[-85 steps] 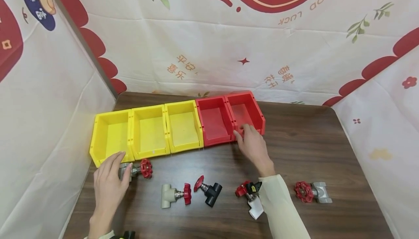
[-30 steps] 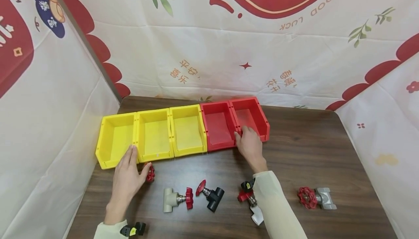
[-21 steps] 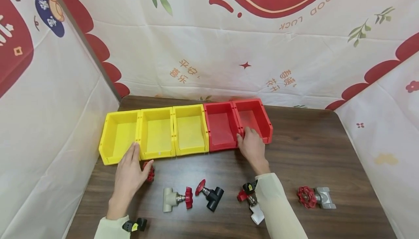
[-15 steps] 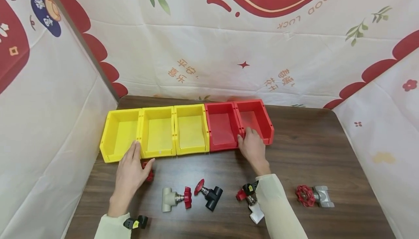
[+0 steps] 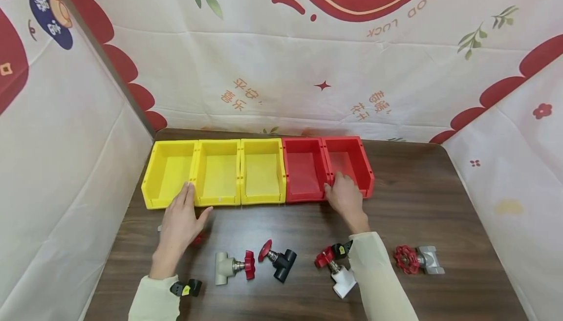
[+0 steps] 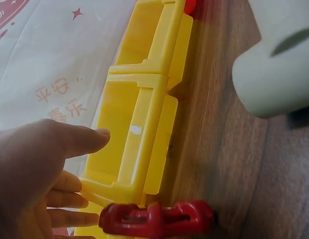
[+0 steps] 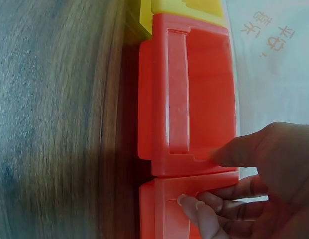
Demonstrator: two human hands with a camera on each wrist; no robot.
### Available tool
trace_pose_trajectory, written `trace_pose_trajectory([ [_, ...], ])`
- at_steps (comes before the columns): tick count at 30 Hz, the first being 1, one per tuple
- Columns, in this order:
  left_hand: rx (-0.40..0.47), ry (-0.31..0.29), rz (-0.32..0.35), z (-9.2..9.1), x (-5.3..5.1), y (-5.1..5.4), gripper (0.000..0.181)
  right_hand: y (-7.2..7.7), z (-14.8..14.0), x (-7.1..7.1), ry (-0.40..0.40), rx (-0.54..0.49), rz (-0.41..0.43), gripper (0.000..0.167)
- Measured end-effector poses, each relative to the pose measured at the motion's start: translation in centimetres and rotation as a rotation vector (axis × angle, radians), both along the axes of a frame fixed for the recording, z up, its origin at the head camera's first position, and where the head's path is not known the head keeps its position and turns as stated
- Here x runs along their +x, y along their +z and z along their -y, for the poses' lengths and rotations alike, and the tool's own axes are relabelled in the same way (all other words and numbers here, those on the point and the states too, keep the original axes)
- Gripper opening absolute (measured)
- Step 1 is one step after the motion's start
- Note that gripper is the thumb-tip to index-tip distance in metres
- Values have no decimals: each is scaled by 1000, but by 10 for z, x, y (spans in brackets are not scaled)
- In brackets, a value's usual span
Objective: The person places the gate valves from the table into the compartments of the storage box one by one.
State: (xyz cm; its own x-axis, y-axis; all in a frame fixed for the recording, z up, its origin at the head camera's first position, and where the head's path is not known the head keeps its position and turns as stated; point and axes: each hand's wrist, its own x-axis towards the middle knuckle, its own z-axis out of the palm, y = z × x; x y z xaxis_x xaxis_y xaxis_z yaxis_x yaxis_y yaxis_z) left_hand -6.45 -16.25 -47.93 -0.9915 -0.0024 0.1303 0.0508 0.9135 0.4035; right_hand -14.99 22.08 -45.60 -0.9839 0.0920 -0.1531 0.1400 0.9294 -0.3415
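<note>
Three yellow bins [image 5: 262, 200] and two red bins [image 5: 306, 197] stand side by side in a straight row. My left hand [image 5: 178, 225] lies with straight fingers against the front, where the two leftmost yellow bins meet; its thumb sticks out to the right. Beneath that hand is a mostly hidden valve with a red handwheel [image 6: 156, 219]. My right hand [image 5: 346, 201] pinches the adjoining walls of the red bins. In the right wrist view its thumb is over the nearer-to-yellow red bin [image 7: 161, 99], and its curled fingers are over the end red bin [image 7: 166, 219].
In front of the row lie a beige valve [image 5: 223, 268], a black valve [image 5: 285, 265], a white valve [image 5: 344, 282] partly behind the right sleeve, and a metal valve [image 5: 431, 260] at right. Printed cloth [image 5: 272, 67] walls the table [image 5: 440, 203] at back and sides.
The bin row has shifted right and straightened, its left end moving back. My left hand has moved from the leftmost bin's front to the first joint; my right hand keeps its place on the red bins.
</note>
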Motion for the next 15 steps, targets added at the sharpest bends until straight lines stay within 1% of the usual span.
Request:
trace_pose_trajectory([
  [9,-13,-39,10,-11,-15,6,81,6,-11,3,-27,7,36,39],
  [12,-16,-40,21,-14,-19,5,83,7,-14,4,-37,-10,40,40],
  [15,-4,-37,45,-18,-21,6,85,5,-19,6,-36,-20,37,39],
])
